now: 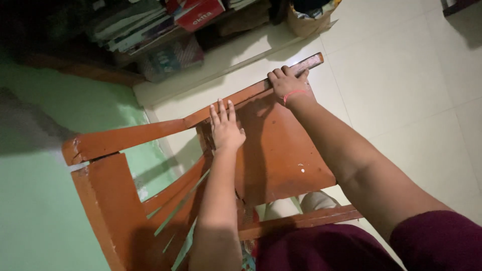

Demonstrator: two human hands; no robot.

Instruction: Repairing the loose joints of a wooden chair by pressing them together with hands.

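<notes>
An orange-brown wooden frame (pixel 281 150), like a small bench or chair lying tilted, fills the middle of the head view. My left hand (pixel 224 128) rests flat on it with fingers spread, near where the flat panel meets the long top rail (pixel 150 133). My right hand (pixel 287 83), a red thread around its wrist, grips the far end of that rail, fingers curled over its edge. My arms reach out from dark maroon sleeves at the bottom.
A green wall (pixel 45 200) rises on the left, close to the frame. Stacked books (pixel 145 22) and a patterned box (pixel 168 57) sit at the top left. A paper bag (pixel 306 17) stands at the top. Pale floor tiles (pixel 401 75) spread to the right.
</notes>
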